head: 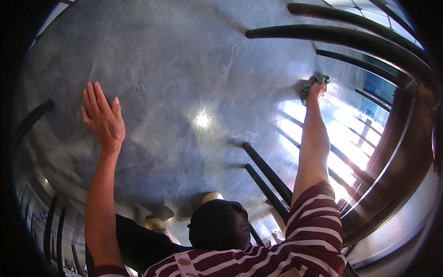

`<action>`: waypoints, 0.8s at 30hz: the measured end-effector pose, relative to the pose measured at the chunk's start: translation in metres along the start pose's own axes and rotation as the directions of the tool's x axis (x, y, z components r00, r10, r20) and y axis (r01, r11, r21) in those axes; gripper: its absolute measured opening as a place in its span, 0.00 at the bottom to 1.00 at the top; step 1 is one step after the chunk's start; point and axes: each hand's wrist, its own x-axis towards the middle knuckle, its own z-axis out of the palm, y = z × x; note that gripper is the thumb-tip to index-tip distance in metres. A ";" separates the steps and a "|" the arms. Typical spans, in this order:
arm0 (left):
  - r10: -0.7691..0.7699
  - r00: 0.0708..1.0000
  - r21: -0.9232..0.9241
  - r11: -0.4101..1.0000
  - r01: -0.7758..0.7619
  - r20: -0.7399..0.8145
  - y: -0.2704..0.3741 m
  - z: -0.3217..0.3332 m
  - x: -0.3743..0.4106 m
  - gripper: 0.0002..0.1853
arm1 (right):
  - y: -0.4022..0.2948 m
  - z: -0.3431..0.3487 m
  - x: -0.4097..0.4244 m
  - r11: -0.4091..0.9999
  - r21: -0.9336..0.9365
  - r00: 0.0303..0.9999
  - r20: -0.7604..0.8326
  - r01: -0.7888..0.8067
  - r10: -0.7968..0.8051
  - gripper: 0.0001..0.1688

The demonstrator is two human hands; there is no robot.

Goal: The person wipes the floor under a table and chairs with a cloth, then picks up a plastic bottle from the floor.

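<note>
My left hand (104, 116) is held out at the left with its fingers extended and the thumb apart, nothing in it. Whether its palm touches the grey floor or hovers over it, I cannot tell. At the right, my right hand (317, 91) holds a dark green cloth (322, 79), which lies bunched around the fingers, apparently against the smooth grey floor (166, 86). Part of the cloth and the fingertips are hidden. Both arms reach forward from a maroon and white striped shirt (311, 221).
Dark furniture legs (325, 34) stretch in from the upper right, beside a curved brown wooden edge (398, 166). More dark legs (268, 183) stand near my body, and another (34, 117) at the far left. Bright light reflects off the floor near my right arm.
</note>
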 end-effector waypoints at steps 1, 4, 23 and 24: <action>-0.004 1.000 0.004 1.000 0.004 0.008 -0.002 -0.001 -0.002 0.31 | -0.015 0.000 -0.012 1.000 0.006 1.000 0.000 0.019 -0.019 0.31; -0.013 1.000 0.022 1.000 0.012 0.022 -0.003 -0.003 -0.004 0.30 | -0.054 0.008 -0.055 0.988 0.009 0.980 -0.130 0.155 -0.152 0.30; -0.058 0.998 -0.081 0.995 0.059 0.008 -0.009 -0.004 -0.003 0.30 | -0.166 -0.045 -0.358 0.287 0.337 0.318 -0.039 0.897 -0.947 0.29; -0.059 0.998 -0.084 0.995 0.061 0.018 -0.009 -0.006 -0.005 0.30 | -0.157 -0.036 -0.338 0.467 0.244 0.496 -0.071 0.850 -0.865 0.28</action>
